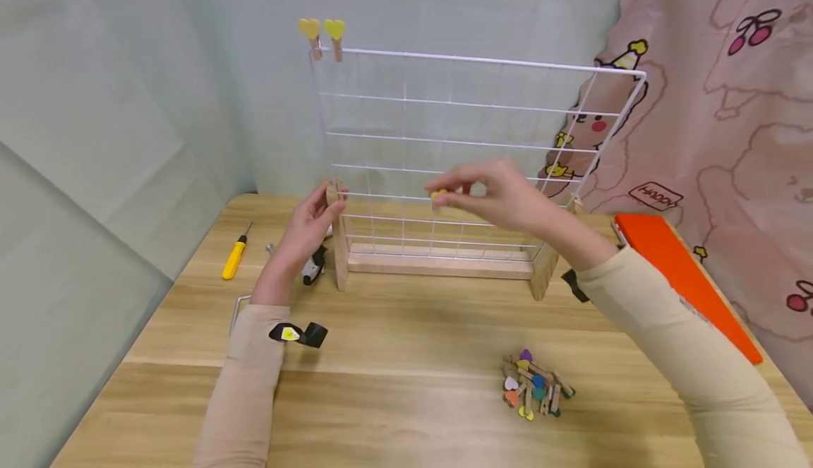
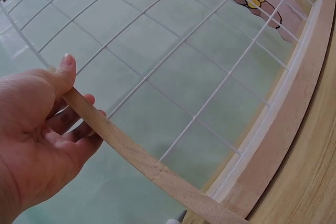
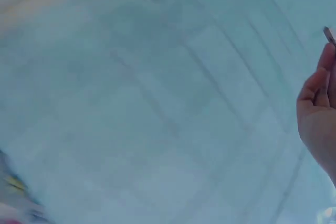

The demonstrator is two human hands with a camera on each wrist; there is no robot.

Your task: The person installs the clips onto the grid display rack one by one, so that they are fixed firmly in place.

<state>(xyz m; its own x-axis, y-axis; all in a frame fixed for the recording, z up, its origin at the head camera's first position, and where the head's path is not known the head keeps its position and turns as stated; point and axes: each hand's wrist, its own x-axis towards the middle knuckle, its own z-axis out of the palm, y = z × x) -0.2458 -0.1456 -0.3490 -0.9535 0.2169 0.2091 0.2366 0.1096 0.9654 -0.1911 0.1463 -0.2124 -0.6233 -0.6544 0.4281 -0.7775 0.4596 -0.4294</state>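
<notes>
A white wire grid [image 1: 470, 105] stands upright in a wooden base [image 1: 438, 265] with a post at each side. My left hand [image 1: 308, 224] grips the top of the left wooden post [image 1: 340, 256]; in the left wrist view its thumb lies on the near side and the fingers curl behind. Between thumb and fingertips, my right hand [image 1: 502, 196] pinches a small clothespin with a yellow heart [image 1: 438, 195], held in front of the grid's middle. Two more heart clothespins, one pale orange [image 1: 310, 30] and one yellow [image 1: 334, 31], are clipped on the grid's top left corner.
A pile of clothespins with coloured hearts [image 1: 533, 387] lies at the front right of the table. On the left are a yellow screwdriver [image 1: 234, 259] and a white-and-black tool [image 1: 313, 267] behind my left arm. An orange flat panel [image 1: 682, 281] lies along the right edge.
</notes>
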